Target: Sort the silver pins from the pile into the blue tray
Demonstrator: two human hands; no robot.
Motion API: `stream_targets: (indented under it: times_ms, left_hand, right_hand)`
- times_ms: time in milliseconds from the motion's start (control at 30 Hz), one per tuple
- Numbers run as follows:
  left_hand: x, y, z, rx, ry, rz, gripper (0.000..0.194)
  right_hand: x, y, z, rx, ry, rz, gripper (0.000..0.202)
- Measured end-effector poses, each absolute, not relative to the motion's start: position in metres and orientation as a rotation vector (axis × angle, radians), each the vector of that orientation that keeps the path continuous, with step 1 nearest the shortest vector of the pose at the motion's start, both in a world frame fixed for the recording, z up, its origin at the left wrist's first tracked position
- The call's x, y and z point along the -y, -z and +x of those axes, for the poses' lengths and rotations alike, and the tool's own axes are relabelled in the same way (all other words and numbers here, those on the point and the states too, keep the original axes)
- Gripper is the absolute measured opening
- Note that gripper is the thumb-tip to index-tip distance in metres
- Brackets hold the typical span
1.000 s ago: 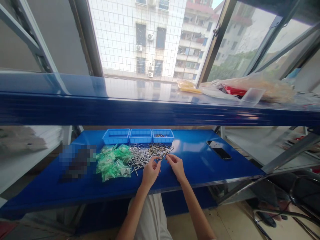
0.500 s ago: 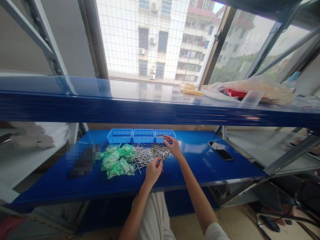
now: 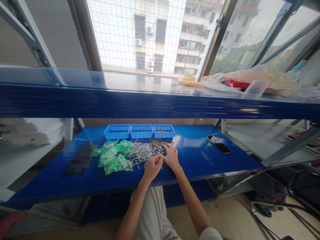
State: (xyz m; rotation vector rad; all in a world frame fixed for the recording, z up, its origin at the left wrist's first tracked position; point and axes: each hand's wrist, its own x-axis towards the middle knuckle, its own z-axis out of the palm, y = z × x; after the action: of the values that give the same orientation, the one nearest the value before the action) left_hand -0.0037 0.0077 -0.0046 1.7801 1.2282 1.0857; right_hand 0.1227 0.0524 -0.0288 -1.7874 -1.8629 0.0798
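A loose pile of thin silvery metal pins (image 3: pixel 142 151) lies on the blue table. At its right end are shorter brass-and-dark metal pieces (image 3: pixel 157 144). My left hand (image 3: pixel 152 166) is closed in a pinch at the near edge of the pile; what its fingertips hold is too small to make out. Right beside it, my right hand (image 3: pixel 171 157) reaches over the brass-and-dark pieces with fingers apart, its thumb side close to the left fingertips. Behind the pile, the right blue bin (image 3: pixel 164 136) contains some small metal pieces.
Left of the pile are green-tinted plastic bags (image 3: pixel 116 159) of parts. Two more blue bins, a middle one (image 3: pixel 141 135) and a left one (image 3: pixel 117 136), stand in the row. A phone (image 3: pixel 219 145) lies to the right. Overhead runs a blue shelf (image 3: pixel 140 103).
My right hand has come down from the right bin to the pile, beside my left hand. The left hand stays pinched at nearly the same place. The camera view has shifted slightly.
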Motion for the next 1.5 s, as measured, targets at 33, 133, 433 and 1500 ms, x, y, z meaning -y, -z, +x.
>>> stream_targets:
  times_ms: [33, 133, 433, 1500]
  left_hand:
    - [-0.007, 0.004, -0.004, -1.237, -1.078, 1.788, 0.032]
    - [-0.006, 0.002, -0.004, -1.256, -1.063, 1.796, 0.033]
    - [-0.005, 0.001, -0.005, -1.257, -1.042, 1.783, 0.032]
    - [0.003, 0.009, 0.01, -1.123, -0.619, 2.714, 0.054]
  right_hand:
    - [-0.052, 0.028, 0.122, 1.866, -0.084, -1.765, 0.045]
    - [-0.052, 0.025, 0.124, 1.864, -0.108, -1.694, 0.035]
    - [-0.049, 0.02, 0.131, 1.804, -0.242, -1.593, 0.024]
    - [-0.034, -0.001, 0.138, 1.031, -0.018, -1.57, 0.037]
